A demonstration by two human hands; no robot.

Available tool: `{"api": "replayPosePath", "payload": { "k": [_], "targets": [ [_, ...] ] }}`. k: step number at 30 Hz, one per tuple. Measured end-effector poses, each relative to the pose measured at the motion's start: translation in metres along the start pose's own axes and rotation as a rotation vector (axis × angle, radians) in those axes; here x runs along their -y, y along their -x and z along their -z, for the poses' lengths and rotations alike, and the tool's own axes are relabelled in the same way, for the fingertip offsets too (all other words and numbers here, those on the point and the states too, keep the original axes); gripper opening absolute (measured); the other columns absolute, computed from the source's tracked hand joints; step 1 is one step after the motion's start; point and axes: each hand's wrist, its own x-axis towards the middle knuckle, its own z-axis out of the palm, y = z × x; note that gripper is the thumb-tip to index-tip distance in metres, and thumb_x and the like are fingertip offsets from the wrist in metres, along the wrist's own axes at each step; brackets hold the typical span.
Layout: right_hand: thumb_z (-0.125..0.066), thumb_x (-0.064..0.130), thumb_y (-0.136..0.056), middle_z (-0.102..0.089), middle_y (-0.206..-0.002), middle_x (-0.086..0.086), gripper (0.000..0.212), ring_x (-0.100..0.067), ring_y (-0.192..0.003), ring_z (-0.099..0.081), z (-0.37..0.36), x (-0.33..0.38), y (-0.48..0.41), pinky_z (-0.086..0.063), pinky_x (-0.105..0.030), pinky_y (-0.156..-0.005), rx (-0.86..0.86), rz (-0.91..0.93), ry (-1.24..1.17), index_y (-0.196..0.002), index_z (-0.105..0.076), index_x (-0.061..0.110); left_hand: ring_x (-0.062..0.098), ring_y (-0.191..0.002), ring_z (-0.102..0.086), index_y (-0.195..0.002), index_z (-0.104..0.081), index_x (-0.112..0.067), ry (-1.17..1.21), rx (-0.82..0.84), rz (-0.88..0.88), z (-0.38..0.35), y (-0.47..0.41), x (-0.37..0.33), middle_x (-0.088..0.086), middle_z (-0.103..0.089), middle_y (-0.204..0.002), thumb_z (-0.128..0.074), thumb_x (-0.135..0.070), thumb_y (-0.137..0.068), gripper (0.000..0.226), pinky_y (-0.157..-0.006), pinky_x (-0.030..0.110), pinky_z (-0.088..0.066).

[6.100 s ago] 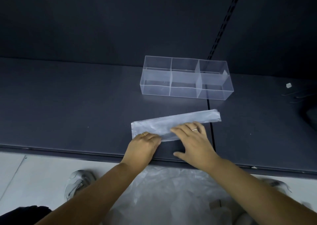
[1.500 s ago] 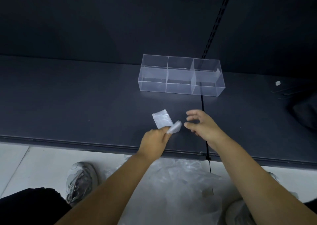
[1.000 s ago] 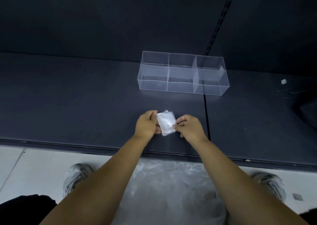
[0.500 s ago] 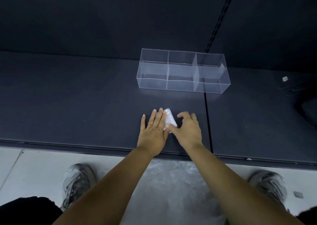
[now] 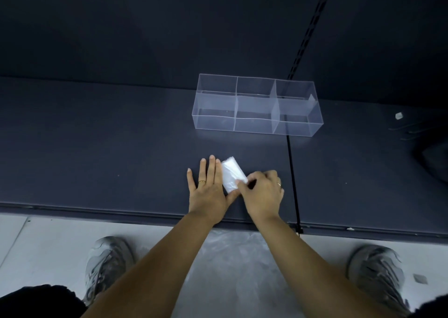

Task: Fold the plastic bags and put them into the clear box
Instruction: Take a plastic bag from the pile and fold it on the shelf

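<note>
Near the front edge of the dark table I see the folded plastic bag lying as a small white packet, tilted a little, between the two hands. I read the left hand as flat, palm down on the table with its fingers straight and together, and its forefinger side lies against the packet's left edge. The right hand has its fingers curled, and its thumb and fingertips pinch the packet's near right corner. Each hand wears a thin ring. Farther from me, well apart from the packet, stands the clear box, long and low, split by two partitions into three compartments side by side. A black seam runs across the table just right of the right hand and passes under the box's right compartment; it carries on up the back wall as a slotted rail. Off to the right I see a small white scrap and, at the edge of view, a dark shape that I cannot identify. Below the table edge, loose plastic sheeting lies on the pale floor between two grey shoes.
</note>
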Motion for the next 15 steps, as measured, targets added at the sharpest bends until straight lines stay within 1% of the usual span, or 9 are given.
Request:
{"api": "replayPosePath", "payload": {
  "k": [2,5,7,8,9,10,11,13,15],
  "targets": [
    [-0.071,0.026,-0.081,-0.052,-0.103,0.002,0.01,-0.017,-0.1,-0.051,0.001,0.009,-0.001,-0.037,-0.031,-0.09,0.039,-0.005,-0.051,-0.081,-0.065,0.018,0.02,-0.144,0.024,-0.149,0.019,-0.012,0.026,-0.008,0.023,0.001,0.004,-0.002,0.002,0.022,-0.158,-0.012,-0.071,-0.087,0.09,-0.111,0.051,0.019],
    [-0.068,0.009,-0.079,-0.059,-0.082,0.005,0.01,-0.017,-0.081,-0.06,0.011,0.018,-0.009,-0.049,-0.029,-0.072,0.147,-0.044,-0.296,-0.075,-0.06,0.015,0.014,-0.144,0.023,-0.151,0.011,-0.017,0.232,0.054,0.035,0.012,0.004,0.0,-0.004,0.018,-0.159,-0.038,-0.071,-0.085,0.098,-0.114,0.046,0.017],
    [-0.067,0.003,-0.078,-0.06,-0.075,0.004,0.017,-0.014,-0.073,-0.058,0.023,0.019,-0.015,-0.048,-0.025,-0.066,0.226,-0.021,-0.418,-0.073,-0.057,0.015,0.011,-0.146,0.014,-0.153,0.001,-0.021,0.513,0.104,0.068,0.028,0.001,0.003,-0.007,0.004,-0.161,-0.056,-0.068,-0.078,0.105,-0.117,0.041,0.012],
    [-0.067,0.001,-0.078,-0.059,-0.074,0.003,0.019,-0.011,-0.07,-0.056,0.031,0.018,-0.019,-0.046,-0.024,-0.064,0.268,0.029,-0.449,-0.073,-0.056,0.016,0.012,-0.147,0.004,-0.153,-0.004,-0.023,0.702,0.141,0.092,0.039,-0.002,0.005,-0.008,-0.006,-0.16,-0.063,-0.065,-0.074,0.107,-0.119,0.04,0.004],
    [-0.067,0.0,-0.079,-0.058,-0.072,0.002,0.021,-0.008,-0.066,-0.053,0.04,0.018,-0.023,-0.044,-0.021,-0.062,0.314,0.091,-0.475,-0.074,-0.055,0.017,0.013,-0.146,-0.01,-0.153,-0.009,-0.025,0.895,0.181,0.114,0.05,-0.005,0.006,-0.009,-0.019,-0.157,-0.069,-0.062,-0.072,0.107,-0.119,0.037,-0.01],
    [-0.068,0.0,-0.079,-0.057,-0.069,0.003,0.022,-0.004,-0.061,-0.05,0.05,0.019,-0.029,-0.042,-0.018,-0.06,0.363,0.147,-0.494,-0.077,-0.055,0.018,0.013,-0.139,-0.028,-0.151,-0.017,-0.026,1.056,0.213,0.126,0.061,-0.01,0.005,-0.009,-0.033,-0.149,-0.074,-0.056,-0.071,0.102,-0.113,0.029,-0.027],
    [-0.07,0.001,-0.08,-0.056,-0.067,0.005,0.023,0.0,-0.058,-0.048,0.061,0.019,-0.035,-0.04,-0.014,-0.058,0.409,0.187,-0.504,-0.081,-0.056,0.019,0.01,-0.128,-0.043,-0.148,-0.029,-0.026,1.173,0.225,0.127,0.071,-0.015,0.004,-0.01,-0.045,-0.138,-0.077,-0.046,-0.073,0.09,-0.102,0.021,-0.037],
    [-0.073,0.003,-0.08,-0.059,-0.065,0.008,0.028,0.003,-0.058,-0.051,0.08,0.019,-0.051,-0.042,-0.009,-0.06,0.482,0.194,-0.529,-0.096,-0.059,0.021,0.013,-0.109,-0.06,-0.13,-0.055,-0.024,1.345,0.185,0.119,0.086,-0.028,-0.005,0.0,-0.061,-0.123,-0.078,-0.024,-0.077,0.057,-0.088,0.017,-0.047],
    [-0.076,0.009,-0.079,-0.065,-0.069,0.011,0.029,0.003,-0.064,-0.058,0.094,0.018,-0.068,-0.045,-0.008,-0.066,0.521,0.095,-0.592,-0.104,-0.065,0.017,0.017,-0.097,-0.066,-0.114,-0.065,-0.021,1.479,0.123,0.125,0.1,-0.042,-0.022,0.01,-0.068,-0.112,-0.077,-0.009,-0.077,0.041,-0.078,0.017,-0.052]
  ]
}}
